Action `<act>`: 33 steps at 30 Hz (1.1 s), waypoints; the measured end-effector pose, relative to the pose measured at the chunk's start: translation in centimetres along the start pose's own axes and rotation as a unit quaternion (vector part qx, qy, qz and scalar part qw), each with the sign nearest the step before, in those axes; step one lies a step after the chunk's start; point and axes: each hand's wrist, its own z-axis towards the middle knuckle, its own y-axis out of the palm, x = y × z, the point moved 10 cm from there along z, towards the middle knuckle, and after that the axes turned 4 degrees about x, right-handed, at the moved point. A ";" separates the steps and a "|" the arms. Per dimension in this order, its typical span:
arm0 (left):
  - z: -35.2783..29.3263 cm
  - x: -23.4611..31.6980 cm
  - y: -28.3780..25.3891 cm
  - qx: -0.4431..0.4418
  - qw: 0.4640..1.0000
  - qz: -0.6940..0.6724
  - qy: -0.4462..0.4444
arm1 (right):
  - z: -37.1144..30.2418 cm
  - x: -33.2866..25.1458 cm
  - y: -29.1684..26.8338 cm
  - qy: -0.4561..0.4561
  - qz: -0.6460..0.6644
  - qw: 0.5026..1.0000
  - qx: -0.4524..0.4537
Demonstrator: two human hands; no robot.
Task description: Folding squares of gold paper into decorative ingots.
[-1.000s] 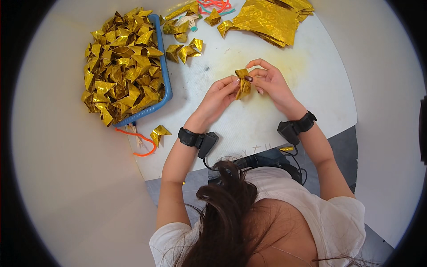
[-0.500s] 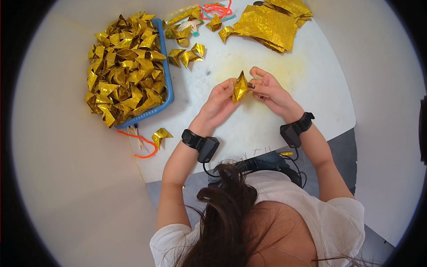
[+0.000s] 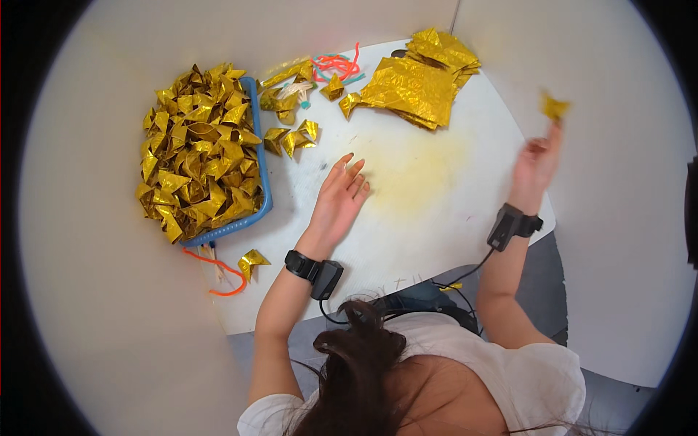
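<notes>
At the upper left of the frame you have a blue basket heaped above its rim with folded gold pieces. Just below it, toward the lower left, an orange strip curves near the table's edge, and a lone folded piece lies to the right of it. Past the basket's right side, a few loose folded pieces rest on the white table, with a bundle of pale sticks above them and a tangle of pink and teal strands farther up. Your left hand, above a black wristband, is near the middle of the frame; its fingers are apart and loosely bent, with nothing between them. Above and to the right of that hand, at the upper centre, lies a stack of gold sheets. Your right hand is raised at the right of the frame, its wrist in another black band. One finger points up and the others are curled. At that fingertip, in the upper right, is a folded gold piece, well apart from the stack; blur hides it, so I cannot tell whether your fingers are clamped on it.
</notes>
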 end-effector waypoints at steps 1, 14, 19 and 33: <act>-0.1 0.0 -0.4 0.001 1.000 0.018 -0.001 | 0.5 -3.2 -0.2 -0.084 0.014 0.995 0.050; 0.3 -0.1 -0.4 -0.012 1.000 0.021 -0.004 | -16.5 12.3 15.2 -0.205 -0.542 0.547 -0.604; 0.3 -0.3 -0.3 -0.018 1.000 0.024 -0.009 | -11.8 15.0 12.6 -0.422 -0.607 0.490 -0.463; -0.7 2.8 0.7 0.029 0.978 0.170 0.121 | -13.7 14.7 9.4 0.226 -0.322 0.802 -0.450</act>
